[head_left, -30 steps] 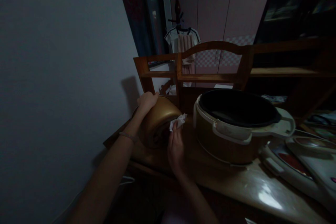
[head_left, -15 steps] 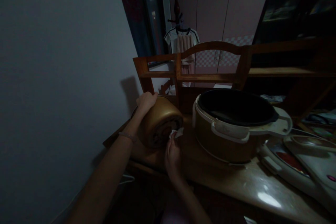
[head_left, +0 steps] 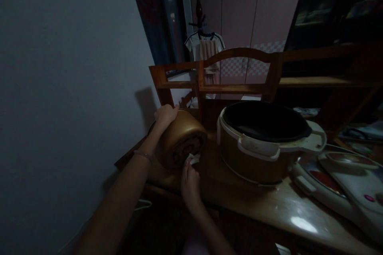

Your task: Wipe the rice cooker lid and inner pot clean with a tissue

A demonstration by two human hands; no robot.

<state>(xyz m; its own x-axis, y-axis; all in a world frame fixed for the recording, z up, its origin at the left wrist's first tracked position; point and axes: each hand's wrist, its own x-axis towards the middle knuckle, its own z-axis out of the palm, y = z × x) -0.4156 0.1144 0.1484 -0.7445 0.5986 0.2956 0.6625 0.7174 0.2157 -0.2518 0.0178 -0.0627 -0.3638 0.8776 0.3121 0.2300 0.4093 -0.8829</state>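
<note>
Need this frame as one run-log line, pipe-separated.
left hand: holding tipped gold pot from above | right hand: pinching white tissue at pot's base | open cooker: upright, beside pot

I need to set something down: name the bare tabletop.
Bare tabletop lies in front of the cooker, left of the white appliance; a narrower strip runs between cooker and gold pot. Crowded: left end, with pot, left hand, right hand, tissue.
</note>
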